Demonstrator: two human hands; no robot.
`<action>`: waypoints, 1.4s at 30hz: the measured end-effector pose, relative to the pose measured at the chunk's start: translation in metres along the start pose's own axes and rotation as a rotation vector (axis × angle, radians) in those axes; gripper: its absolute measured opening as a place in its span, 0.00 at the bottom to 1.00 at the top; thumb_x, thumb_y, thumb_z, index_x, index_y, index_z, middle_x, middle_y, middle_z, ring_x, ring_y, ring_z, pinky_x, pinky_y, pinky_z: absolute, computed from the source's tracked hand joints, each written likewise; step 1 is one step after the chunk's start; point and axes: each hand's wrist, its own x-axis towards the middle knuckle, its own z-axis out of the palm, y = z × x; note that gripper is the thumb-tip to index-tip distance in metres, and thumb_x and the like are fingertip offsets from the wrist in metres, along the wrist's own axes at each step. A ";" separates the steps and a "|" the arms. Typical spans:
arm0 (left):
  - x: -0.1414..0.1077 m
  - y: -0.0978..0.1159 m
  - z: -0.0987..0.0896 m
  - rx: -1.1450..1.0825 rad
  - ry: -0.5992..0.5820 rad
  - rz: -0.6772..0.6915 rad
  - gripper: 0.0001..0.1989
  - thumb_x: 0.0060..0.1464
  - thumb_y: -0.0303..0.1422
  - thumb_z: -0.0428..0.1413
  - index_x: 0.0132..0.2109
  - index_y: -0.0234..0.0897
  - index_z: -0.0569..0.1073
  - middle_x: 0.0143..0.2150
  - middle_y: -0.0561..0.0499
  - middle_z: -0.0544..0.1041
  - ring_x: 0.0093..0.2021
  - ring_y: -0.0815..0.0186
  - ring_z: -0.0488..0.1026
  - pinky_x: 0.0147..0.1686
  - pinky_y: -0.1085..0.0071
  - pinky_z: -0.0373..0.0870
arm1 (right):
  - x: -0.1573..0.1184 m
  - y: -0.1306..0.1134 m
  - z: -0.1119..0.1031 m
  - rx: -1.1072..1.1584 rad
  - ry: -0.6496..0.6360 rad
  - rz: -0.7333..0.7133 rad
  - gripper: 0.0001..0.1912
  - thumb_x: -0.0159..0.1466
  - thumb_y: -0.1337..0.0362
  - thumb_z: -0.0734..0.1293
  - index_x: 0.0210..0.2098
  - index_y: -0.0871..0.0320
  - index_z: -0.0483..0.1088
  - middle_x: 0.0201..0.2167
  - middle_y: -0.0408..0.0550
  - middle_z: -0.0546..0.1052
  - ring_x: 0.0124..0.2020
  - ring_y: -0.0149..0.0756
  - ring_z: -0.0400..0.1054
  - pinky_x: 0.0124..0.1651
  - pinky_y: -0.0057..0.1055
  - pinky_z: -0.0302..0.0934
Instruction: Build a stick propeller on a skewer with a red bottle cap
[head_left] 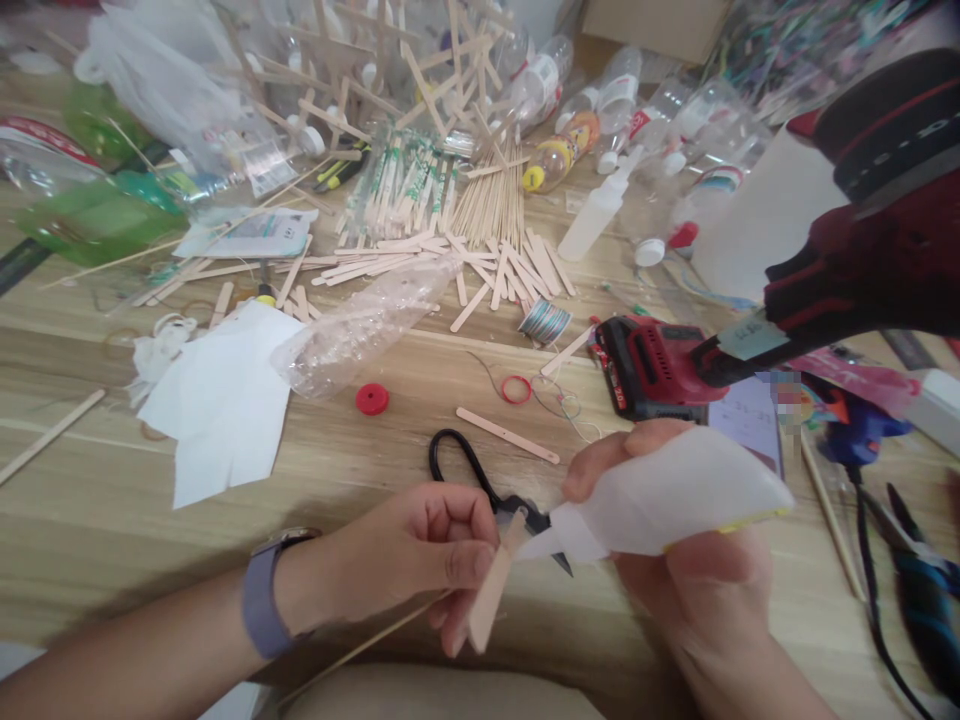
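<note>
Right hand (712,590) wraps round a squeeze bottle (675,490) at lower right, its nozzle (538,543) against the wooden stick (493,595) the left hand (420,540) pinches at lower centre, where too hard a squeeze might flood the stick.

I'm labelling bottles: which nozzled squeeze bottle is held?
The squeeze bottle in the right hand, nozzle toward the left hand; the other nozzled bottle is farther off, unheld.

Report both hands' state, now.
Left hand: closed, holding a flat stick.
Right hand: closed around a bottle, nozzle pointed at the stick.
</note>
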 end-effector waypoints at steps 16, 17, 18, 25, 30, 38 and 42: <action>0.002 0.003 -0.002 0.039 -0.022 -0.010 0.21 0.45 0.46 0.66 0.31 0.35 0.67 0.16 0.59 0.71 0.15 0.76 0.64 0.18 0.80 0.55 | -0.001 0.002 0.000 -0.010 0.012 0.009 0.20 0.53 0.46 0.73 0.41 0.44 0.71 0.30 0.42 0.79 0.17 0.31 0.64 0.18 0.27 0.59; 0.002 0.004 -0.002 0.040 -0.025 -0.013 0.21 0.45 0.46 0.66 0.31 0.36 0.67 0.16 0.59 0.71 0.15 0.75 0.64 0.18 0.80 0.55 | -0.001 0.002 -0.001 -0.008 0.009 0.007 0.19 0.53 0.47 0.73 0.41 0.44 0.71 0.30 0.42 0.79 0.17 0.31 0.64 0.18 0.27 0.59; 0.002 0.004 -0.002 0.043 -0.026 -0.018 0.21 0.45 0.46 0.66 0.31 0.36 0.67 0.16 0.59 0.71 0.15 0.75 0.64 0.18 0.80 0.55 | -0.001 0.001 -0.001 -0.007 0.005 0.008 0.19 0.53 0.47 0.73 0.41 0.44 0.71 0.30 0.42 0.80 0.17 0.31 0.64 0.18 0.27 0.60; 0.002 0.003 -0.001 0.064 -0.022 -0.020 0.22 0.47 0.49 0.64 0.32 0.34 0.69 0.17 0.58 0.71 0.16 0.75 0.63 0.18 0.79 0.53 | -0.001 0.000 -0.001 -0.023 0.004 0.007 0.19 0.54 0.46 0.73 0.42 0.43 0.71 0.30 0.41 0.79 0.18 0.32 0.65 0.19 0.27 0.60; 0.001 0.000 -0.001 0.032 -0.030 -0.008 0.22 0.48 0.50 0.63 0.31 0.34 0.69 0.16 0.57 0.71 0.15 0.75 0.63 0.18 0.79 0.53 | -0.001 0.001 -0.001 -0.032 0.019 -0.003 0.19 0.54 0.46 0.73 0.42 0.44 0.70 0.30 0.42 0.79 0.17 0.32 0.64 0.19 0.27 0.60; 0.000 0.003 0.001 0.069 -0.010 -0.055 0.21 0.50 0.50 0.61 0.30 0.35 0.68 0.17 0.57 0.71 0.15 0.74 0.64 0.18 0.78 0.55 | -0.001 0.000 -0.001 -0.015 0.014 -0.001 0.19 0.54 0.47 0.73 0.42 0.45 0.71 0.30 0.43 0.80 0.19 0.32 0.65 0.19 0.26 0.60; 0.000 0.001 -0.002 0.106 -0.061 0.012 0.20 0.54 0.49 0.58 0.33 0.35 0.70 0.17 0.57 0.70 0.16 0.74 0.64 0.19 0.79 0.56 | -0.002 0.000 -0.001 -0.025 0.023 0.000 0.19 0.54 0.47 0.73 0.41 0.45 0.71 0.30 0.43 0.80 0.21 0.32 0.67 0.21 0.26 0.60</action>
